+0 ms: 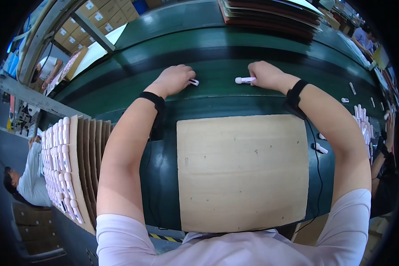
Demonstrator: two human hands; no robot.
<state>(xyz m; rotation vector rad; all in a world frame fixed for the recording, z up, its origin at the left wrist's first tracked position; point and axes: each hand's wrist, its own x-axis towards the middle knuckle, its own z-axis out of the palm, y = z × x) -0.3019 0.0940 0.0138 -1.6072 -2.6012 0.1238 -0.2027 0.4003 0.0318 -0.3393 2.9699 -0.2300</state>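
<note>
Both my arms reach forward over a green conveyor belt (217, 91). My right hand (268, 75) is closed around one end of a small pale pink wand-shaped device (244, 80), its rounded white head pointing left. A similar pale device (194, 82) pokes out from under the fingers of my left hand (175, 79), which are closed on it; most of that piece is hidden. Between my forearms, nearer to me, lies a flat sheet of brown cardboard (243, 173) with small dark marks. Black bands circle both wrists.
On the left, rows of pale devices (62, 155) lie on stacked cardboard layers (86, 173). More loose devices (321, 148) and a heap (363, 122) are at the right. Dark-edged boards (270, 20) are piled at the far side. Co-workers sit on both sides. Black cords hang from my wristbands.
</note>
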